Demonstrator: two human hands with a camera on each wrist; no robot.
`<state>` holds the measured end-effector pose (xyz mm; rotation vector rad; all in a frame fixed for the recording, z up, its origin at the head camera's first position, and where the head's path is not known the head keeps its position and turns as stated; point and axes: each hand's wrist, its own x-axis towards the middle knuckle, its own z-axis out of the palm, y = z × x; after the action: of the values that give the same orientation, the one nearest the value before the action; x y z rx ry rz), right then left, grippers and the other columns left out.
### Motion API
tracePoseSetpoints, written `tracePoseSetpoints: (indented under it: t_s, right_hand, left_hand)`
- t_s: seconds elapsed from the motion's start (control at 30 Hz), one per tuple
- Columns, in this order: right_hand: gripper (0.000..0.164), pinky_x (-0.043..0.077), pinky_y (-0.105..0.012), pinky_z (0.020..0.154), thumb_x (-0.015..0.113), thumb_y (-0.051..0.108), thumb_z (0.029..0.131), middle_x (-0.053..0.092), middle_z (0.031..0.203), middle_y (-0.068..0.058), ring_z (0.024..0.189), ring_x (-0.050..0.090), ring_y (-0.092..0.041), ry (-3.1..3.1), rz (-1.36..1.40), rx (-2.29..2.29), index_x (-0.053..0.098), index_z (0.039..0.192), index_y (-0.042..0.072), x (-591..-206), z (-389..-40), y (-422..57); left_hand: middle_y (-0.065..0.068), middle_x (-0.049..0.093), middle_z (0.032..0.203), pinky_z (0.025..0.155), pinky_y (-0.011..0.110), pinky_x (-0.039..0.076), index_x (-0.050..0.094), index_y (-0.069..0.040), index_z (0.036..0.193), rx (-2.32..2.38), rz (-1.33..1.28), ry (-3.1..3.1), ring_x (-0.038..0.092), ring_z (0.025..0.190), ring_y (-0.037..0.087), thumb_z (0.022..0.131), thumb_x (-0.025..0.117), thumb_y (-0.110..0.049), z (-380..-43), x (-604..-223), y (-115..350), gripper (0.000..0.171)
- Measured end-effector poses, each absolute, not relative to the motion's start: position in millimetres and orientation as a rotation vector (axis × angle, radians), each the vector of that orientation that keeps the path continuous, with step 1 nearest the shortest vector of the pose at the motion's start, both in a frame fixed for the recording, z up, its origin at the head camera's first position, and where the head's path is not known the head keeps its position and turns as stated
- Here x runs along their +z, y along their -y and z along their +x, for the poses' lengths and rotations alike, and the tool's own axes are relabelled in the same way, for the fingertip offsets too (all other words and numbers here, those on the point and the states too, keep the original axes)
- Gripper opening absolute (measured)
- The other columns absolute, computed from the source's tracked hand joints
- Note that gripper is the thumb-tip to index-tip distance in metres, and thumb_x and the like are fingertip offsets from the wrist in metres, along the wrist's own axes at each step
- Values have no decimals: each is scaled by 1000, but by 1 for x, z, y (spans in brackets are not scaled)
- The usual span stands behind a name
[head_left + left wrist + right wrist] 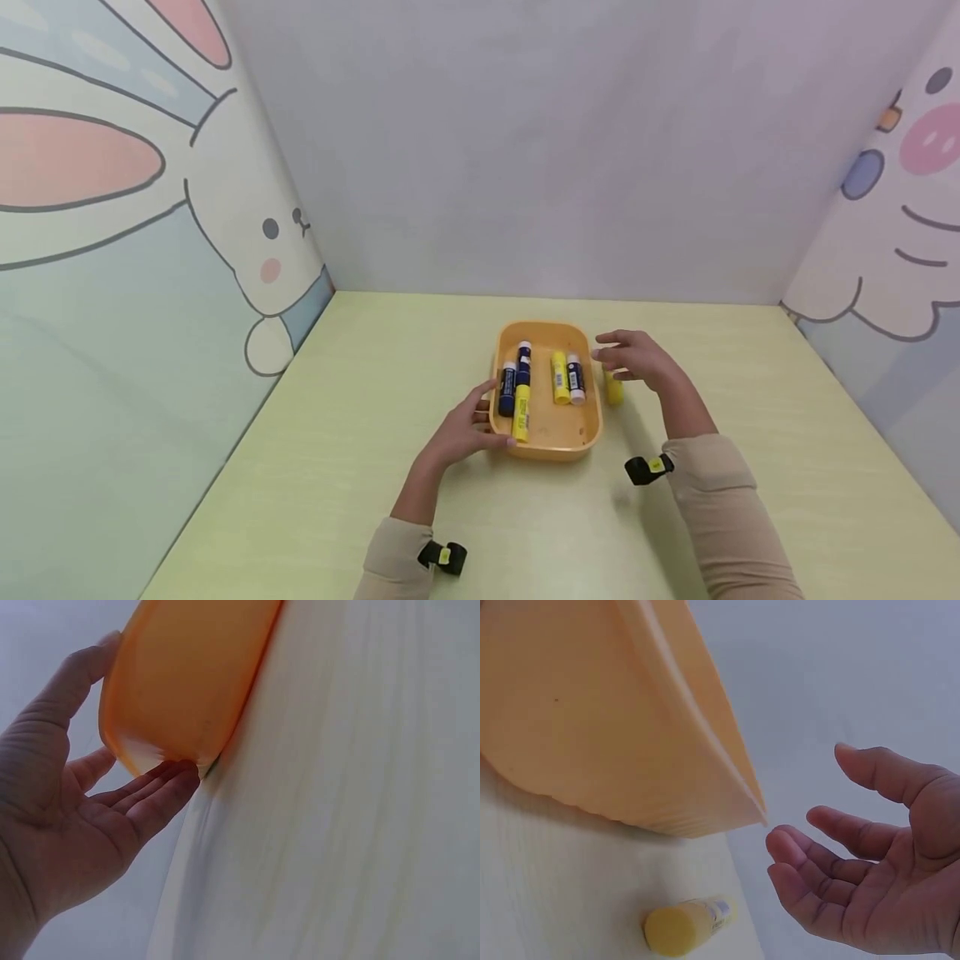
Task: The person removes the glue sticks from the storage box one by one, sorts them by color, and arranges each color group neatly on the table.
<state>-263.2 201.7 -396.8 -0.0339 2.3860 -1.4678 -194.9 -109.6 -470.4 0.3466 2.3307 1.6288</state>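
On the worktop (300, 500), near its far edge, stands an orange tray (551, 423). The left hand (459, 431), fingers spread, touches its near-left corner; the right hand (639, 358), fingers loosely bent, partly hides a yellow stick (615, 391) beside it. Inside lie five sticks (560, 379); their labels (575, 377) are unreadable.

Labels (576, 377) on the glue sticks (561, 392) are unreadable.
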Motion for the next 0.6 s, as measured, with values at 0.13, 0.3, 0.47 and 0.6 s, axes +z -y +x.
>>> tracePoseSetpoints:
  t_s: [0.13, 0.3, 0.47, 0.6]
  right_hand:
    - [65, 43, -48, 90, 63, 25, 90, 43, 132, -27, 113, 49, -39, -2362, -111, -1424, 33, 140, -4, -392, -264, -200]
    - [70, 43, -50, 90, 67, 26, 86, 45, 131, -27, 113, 50, -37, -2329, -163, -1394, 33, 141, -2, -388, -265, -198]
    - [73, 44, -50, 89, 68, 26, 85, 43, 133, -27, 114, 49, -38, -2291, -193, -1388, 31, 142, -2, -384, -267, -196]
    - [74, 43, -50, 89, 69, 26, 85, 44, 133, -26, 114, 48, -38, -2280, -201, -1395, 30, 142, -1, -382, -270, -195]
  left_hand:
    - [13, 51, 121, 84, 39, 47, 28, -26, 146, 1624, 341, -2335, 55, 104, 23, 67, 85, -26, -195, -471, 109, 98]
    - [15, 51, 121, 84, 41, 47, 29, -25, 146, 1634, 345, -2332, 55, 104, 25, 68, 85, -24, -194, -471, 109, 96]
    - [14, 51, 122, 84, 40, 47, 29, -23, 146, 1628, 342, -2336, 55, 105, 25, 68, 85, -25, -193, -471, 109, 97]
    - [13, 51, 121, 84, 39, 47, 28, -23, 147, 1619, 335, -2346, 55, 104, 24, 67, 85, -25, -193, -469, 109, 98]
